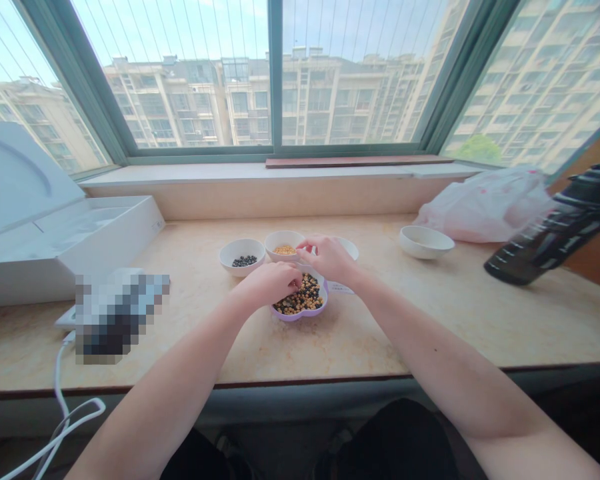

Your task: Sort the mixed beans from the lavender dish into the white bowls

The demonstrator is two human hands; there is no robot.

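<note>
1. A pale counter (pixel 370 353) stretches wide here.
2. A purple-rimmed dish (pixel 301 315) sits on it, just before a white bowl (pixel 279 258).
3. The left hand (pixel 277 280) curls, bunched, over the dish; the right hand (pixel 325 255) bends by the bowl. I can't tell whether either pinches anything.
4. Mixed black and yellow beans (pixel 309 295) lie in the dish.

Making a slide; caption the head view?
Left hand at a purple-rimmed dish of mixed beans, right hand at a white bowl of yellow beans.

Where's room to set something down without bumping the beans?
Bare counter lies between the white box and black-bean bowl, and between the right forearm and sports bottle. It's crowded around the purple-rimmed tray: left hand, right hand, yellow-filled bowl.
</note>
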